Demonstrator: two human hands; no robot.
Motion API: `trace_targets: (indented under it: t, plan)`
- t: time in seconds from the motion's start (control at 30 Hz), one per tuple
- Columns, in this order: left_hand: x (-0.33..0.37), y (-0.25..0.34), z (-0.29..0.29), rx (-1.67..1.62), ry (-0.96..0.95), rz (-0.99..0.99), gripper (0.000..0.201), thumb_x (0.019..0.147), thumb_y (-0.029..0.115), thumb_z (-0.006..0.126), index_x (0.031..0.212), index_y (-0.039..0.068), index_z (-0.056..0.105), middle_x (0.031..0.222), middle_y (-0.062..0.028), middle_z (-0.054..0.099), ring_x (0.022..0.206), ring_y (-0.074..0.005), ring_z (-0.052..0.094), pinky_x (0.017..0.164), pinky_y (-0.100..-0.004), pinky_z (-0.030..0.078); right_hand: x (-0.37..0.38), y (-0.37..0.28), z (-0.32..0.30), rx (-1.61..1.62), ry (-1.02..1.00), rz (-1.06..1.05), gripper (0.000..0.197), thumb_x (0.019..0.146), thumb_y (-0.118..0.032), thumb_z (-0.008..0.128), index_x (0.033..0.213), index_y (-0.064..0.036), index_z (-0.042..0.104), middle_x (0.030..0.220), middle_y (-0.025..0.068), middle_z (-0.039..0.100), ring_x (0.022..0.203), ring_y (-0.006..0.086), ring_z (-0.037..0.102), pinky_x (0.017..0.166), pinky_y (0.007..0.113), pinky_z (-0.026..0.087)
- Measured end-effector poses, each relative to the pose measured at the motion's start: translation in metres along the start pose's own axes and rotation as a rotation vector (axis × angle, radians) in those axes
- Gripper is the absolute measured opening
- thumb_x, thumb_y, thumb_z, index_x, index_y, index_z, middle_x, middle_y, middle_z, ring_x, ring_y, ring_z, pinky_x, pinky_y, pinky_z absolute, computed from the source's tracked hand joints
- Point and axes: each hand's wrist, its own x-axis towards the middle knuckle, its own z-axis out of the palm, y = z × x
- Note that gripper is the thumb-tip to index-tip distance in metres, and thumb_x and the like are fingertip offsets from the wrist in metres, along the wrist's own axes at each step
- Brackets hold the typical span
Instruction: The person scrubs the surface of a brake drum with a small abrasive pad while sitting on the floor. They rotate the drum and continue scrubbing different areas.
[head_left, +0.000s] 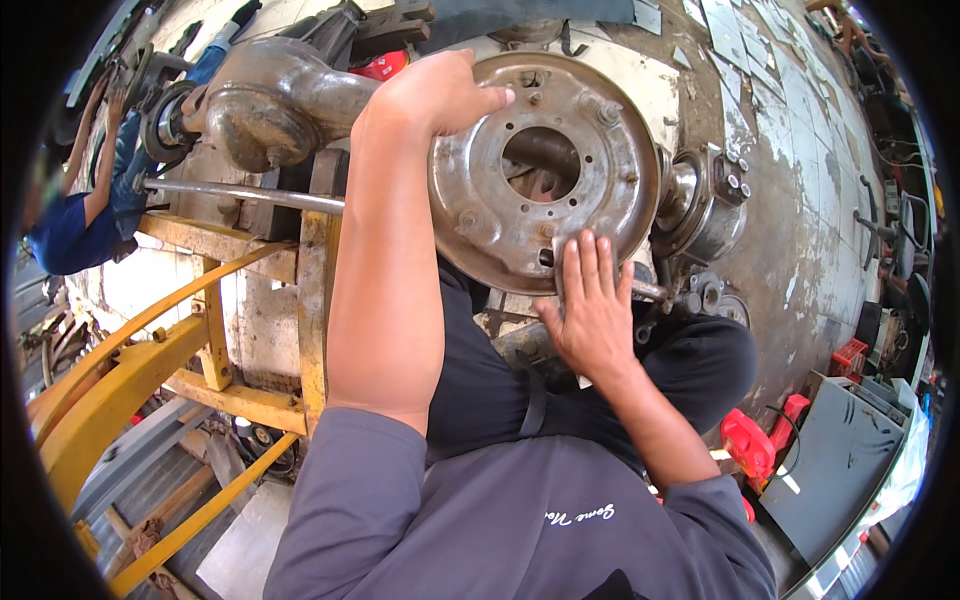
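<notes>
A round, worn metal brake backing plate (475,165) with a large central hole and small bolt holes faces me above my lap. My left hand (435,92) grips its upper left rim, with the thumb on the face and the other fingers out of sight. Flat against the plate's lower edge lies my right hand (597,310), fingers stretched out. Beneath that palm shows a thin greyish strip (559,262), perhaps sandpaper; most of it is hidden.
A rusty axle housing (262,105) lies at the upper left, beside a yellow metal frame (235,405). Right of the plate sits a cylindrical metal hub part (705,195). A grey metal box (835,455) and red pieces (748,443) stand lower right. Another person (75,225) works far left.
</notes>
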Motion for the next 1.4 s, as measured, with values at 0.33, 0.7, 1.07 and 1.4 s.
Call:
trace_targets:
  t: [0.33, 0.7, 1.07, 1.4]
  plan:
    - [0.000, -0.010, 0.005, -0.051, 0.064, 0.079, 0.090, 0.091, 0.052, 0.073, 0.152, -0.006, 0.043, 0.147, -0.0276, 0.055, 0.139, -0.0350, 0.052, 0.115, -0.0385, 0.042, -0.001, 0.008, -0.005, -0.080, -0.002, -0.044, 0.080, 0.099, -0.055, 0.054, 0.156, -0.0008, 0.040, 0.167, 0.0167, 0.030, 0.156, 0.0333, 0.024, 0.123, 0.063, 0.013]
    - [-0.006, -0.013, 0.003, -0.022, 0.021, 0.025, 0.091, 0.091, 0.054, 0.073, 0.153, -0.004, 0.042, 0.148, -0.0262, 0.055, 0.140, -0.0331, 0.052, 0.114, -0.0386, 0.042, 0.004, -0.002, -0.002, -0.071, -0.040, -0.010, 0.084, 0.099, -0.058, 0.051, 0.157, 0.0011, 0.036, 0.167, 0.0209, 0.029, 0.157, 0.0367, 0.021, 0.124, 0.062, 0.010]
    - [-0.006, -0.015, 0.003, -0.004, -0.037, 0.038, 0.092, 0.091, 0.056, 0.071, 0.153, -0.005, 0.041, 0.148, -0.0252, 0.055, 0.139, -0.0316, 0.053, 0.115, -0.0375, 0.041, -0.018, -0.005, 0.002, 0.022, -0.077, -0.143, 0.082, 0.100, -0.060, 0.048, 0.158, -0.0023, 0.036, 0.168, 0.0163, 0.029, 0.157, 0.0338, 0.021, 0.124, 0.063, 0.008]
    - [-0.002, -0.014, 0.003, -0.003, -0.004, 0.076, 0.092, 0.092, 0.055, 0.071, 0.153, -0.005, 0.040, 0.152, -0.0250, 0.051, 0.140, -0.0319, 0.052, 0.115, -0.0375, 0.041, -0.010, 0.008, 0.000, -0.014, -0.070, -0.147, 0.081, 0.100, -0.056, 0.051, 0.158, -0.0010, 0.036, 0.168, 0.0171, 0.029, 0.158, 0.0365, 0.017, 0.125, 0.060, 0.006]
